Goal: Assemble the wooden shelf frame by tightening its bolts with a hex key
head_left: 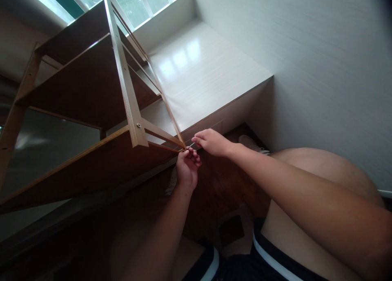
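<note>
A wooden shelf rack point(122, 69) stands tilted across the left of the head view, with a bolt point(139, 125) showing in its near post. At the lower end of its farther post, my left hand point(187, 169) is closed, thumb and fingertips gripping the wood. My right hand point(211, 142) pinches a thin metal rod point(191, 145), which looks like a hex key. The rod points at the post end beside my left fingertips. Fingers hide its tip and whatever it touches.
Behind the rack lies a pale, glossy platform point(208, 69) below a window point(131, 7). A pale wall point(321, 69) rises on the right. Beneath my hands is dark wooden floor point(214, 187), and a stool point(245, 220) shows between my legs.
</note>
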A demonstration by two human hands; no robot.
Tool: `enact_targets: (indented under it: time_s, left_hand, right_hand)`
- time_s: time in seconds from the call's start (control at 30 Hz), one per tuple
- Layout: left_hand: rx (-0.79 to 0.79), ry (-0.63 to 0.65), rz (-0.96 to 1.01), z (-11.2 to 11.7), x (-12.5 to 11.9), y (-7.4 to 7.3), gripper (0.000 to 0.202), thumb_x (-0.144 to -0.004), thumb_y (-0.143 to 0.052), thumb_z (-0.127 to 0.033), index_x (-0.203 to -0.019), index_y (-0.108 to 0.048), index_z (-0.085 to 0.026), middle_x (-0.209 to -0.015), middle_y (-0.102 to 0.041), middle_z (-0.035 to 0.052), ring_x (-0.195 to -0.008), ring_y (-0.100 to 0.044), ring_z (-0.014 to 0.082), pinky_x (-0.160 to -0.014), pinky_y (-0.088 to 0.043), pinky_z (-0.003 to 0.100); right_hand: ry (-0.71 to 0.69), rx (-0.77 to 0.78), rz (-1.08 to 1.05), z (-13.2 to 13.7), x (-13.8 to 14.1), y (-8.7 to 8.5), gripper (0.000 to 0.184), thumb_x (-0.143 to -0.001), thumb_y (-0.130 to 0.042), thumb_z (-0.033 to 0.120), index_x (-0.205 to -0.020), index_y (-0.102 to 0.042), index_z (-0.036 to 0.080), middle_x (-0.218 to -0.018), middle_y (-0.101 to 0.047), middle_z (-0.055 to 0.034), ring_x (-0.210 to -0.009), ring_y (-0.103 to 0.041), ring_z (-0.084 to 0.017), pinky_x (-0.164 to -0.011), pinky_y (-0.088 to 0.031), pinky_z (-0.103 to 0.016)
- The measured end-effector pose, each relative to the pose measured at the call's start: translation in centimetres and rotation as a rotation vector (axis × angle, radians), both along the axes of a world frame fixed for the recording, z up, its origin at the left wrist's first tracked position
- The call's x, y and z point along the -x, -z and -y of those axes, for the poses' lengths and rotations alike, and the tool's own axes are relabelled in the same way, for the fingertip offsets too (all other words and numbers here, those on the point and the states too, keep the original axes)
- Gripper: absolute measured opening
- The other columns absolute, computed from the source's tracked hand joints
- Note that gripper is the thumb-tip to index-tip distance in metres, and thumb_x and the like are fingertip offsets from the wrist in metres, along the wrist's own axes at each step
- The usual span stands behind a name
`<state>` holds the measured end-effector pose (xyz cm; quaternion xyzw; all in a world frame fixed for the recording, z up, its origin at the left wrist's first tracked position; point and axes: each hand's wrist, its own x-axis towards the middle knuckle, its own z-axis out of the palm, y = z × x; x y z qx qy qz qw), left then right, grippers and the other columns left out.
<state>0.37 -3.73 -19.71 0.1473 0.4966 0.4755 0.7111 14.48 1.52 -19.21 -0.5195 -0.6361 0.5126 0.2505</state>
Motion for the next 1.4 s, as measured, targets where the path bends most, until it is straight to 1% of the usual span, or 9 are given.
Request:
enact_targets:
  time_s: [0.13,0.2,0.4,0.47,0.53,0.73,0.83,1.03,1.4]
  left_hand:
    - [0.007,-0.001,-0.009,0.0,0.0,0.0,0.019,-0.069,-0.056,-0.034,-0.078,-0.054,-0.018,-0.066,-0.051,-0.0035,-0.055,-0.049,0.007,-0.051,-0.033,0.019]
    - [0.01,0.001,-0.014,0.0,0.0,0.0,0.019,-0.068,-0.057,-0.034,-0.078,-0.054,-0.018,-0.066,-0.052,-0.0035,-0.055,-0.049,0.0069,-0.052,-0.033,0.019]
    - [0.012,0.001,-0.005,0.0,0.1,0.0,0.019,-0.068,-0.057,-0.034,-0.078,-0.053,-0.019,-0.067,-0.052,-0.0035,-0.055,-0.049,0.0069,-0.05,-0.031,0.019]
    - [0.008,0.001,-0.001,0.0,0.1,0.0,0.019,-0.068,-0.057,-0.033,-0.079,-0.053,-0.019,-0.067,-0.052,-0.0036,-0.055,-0.049,0.007,-0.05,-0.031,0.019]
    - [0.008,0.001,-0.004,0.0,0.1,0.0,0.019,-0.068,-0.057,-0.033,-0.079,-0.054,-0.019,-0.067,-0.051,-0.0036,-0.055,-0.049,0.0069,-0.051,-0.031,0.019]
    - [0.01,-0.002,-0.015,0.0,0.1,0.1,0.019,-0.069,-0.057,-0.034,-0.078,-0.054,-0.018,-0.066,-0.052,-0.0033,-0.056,-0.049,0.0072,-0.052,-0.033,0.019]
    - [0.008,-0.005,-0.024,0.0,0.1,0.1,0.02,-0.068,-0.057,-0.035,-0.078,-0.054,-0.018,-0.066,-0.052,-0.0034,-0.055,-0.049,0.0071,-0.051,-0.032,0.019]
    - [0.01,-0.01,-0.02,0.0,0.0,0.0,0.018,-0.069,-0.057,-0.034,-0.077,-0.053,-0.018,-0.067,-0.051,-0.0035,-0.056,-0.048,0.0066,-0.051,-0.032,0.019]
    - [0.03,-0.038,0.014,0.0,-0.1,-0.2,0.019,-0.071,-0.055,-0.032,-0.08,-0.053,-0.017,-0.069,-0.049,-0.0031,-0.056,-0.047,0.0056,-0.05,-0.031,0.019]
  right_hand:
    - [0.024,0.619,-0.341,0.4,0.8,0.2,0.036,-0.089,-0.034,0.042,-0.06,-0.033,0.02,-0.041,-0.031,0.0045,-0.036,-0.027,-0.008,-0.043,-0.021,-0.025]
    - [0.015,0.698,-0.358,0.2,0.8,0.2,0.035,-0.089,-0.034,0.041,-0.061,-0.033,0.019,-0.042,-0.032,0.0043,-0.035,-0.028,-0.008,-0.042,-0.022,-0.025]
    - [-0.051,-0.075,0.12,-0.7,-0.3,-0.2,0.034,-0.086,-0.05,0.039,-0.063,-0.052,0.015,-0.062,-0.056,-0.0034,-0.057,-0.044,-0.009,-0.056,-0.028,-0.023]
    - [-0.049,-0.161,0.118,-0.4,-0.3,-0.1,0.033,-0.086,-0.05,0.039,-0.065,-0.054,0.015,-0.065,-0.058,-0.003,-0.06,-0.044,-0.009,-0.058,-0.028,-0.023]
    - [-0.012,-0.043,0.001,0.1,0.0,0.1,0.036,-0.088,-0.046,0.042,-0.063,-0.051,0.015,-0.059,-0.054,-0.0019,-0.055,-0.043,-0.008,-0.055,-0.028,-0.022]
    - [0.038,0.662,-0.416,0.9,1.0,1.1,0.041,-0.087,-0.035,0.052,-0.062,-0.034,0.02,-0.041,-0.036,0.0042,-0.034,-0.03,-0.008,-0.039,-0.021,-0.024]
    - [0.035,0.52,-0.316,0.6,1.0,1.2,0.041,-0.088,-0.037,0.049,-0.062,-0.041,0.018,-0.045,-0.043,0.0027,-0.037,-0.034,-0.007,-0.041,-0.025,-0.023]
    - [0.153,-0.093,0.06,0.9,0.6,1.3,0.028,-0.087,-0.05,0.045,-0.087,-0.055,0.017,-0.067,-0.056,0.0006,-0.059,-0.047,-0.008,-0.058,-0.031,-0.02]
    - [0.057,-0.255,-0.011,1.5,-0.7,2.5,0.027,-0.083,-0.059,0.038,-0.104,-0.058,0.021,-0.08,-0.062,0.0003,-0.065,-0.051,-0.009,-0.063,-0.036,-0.02]
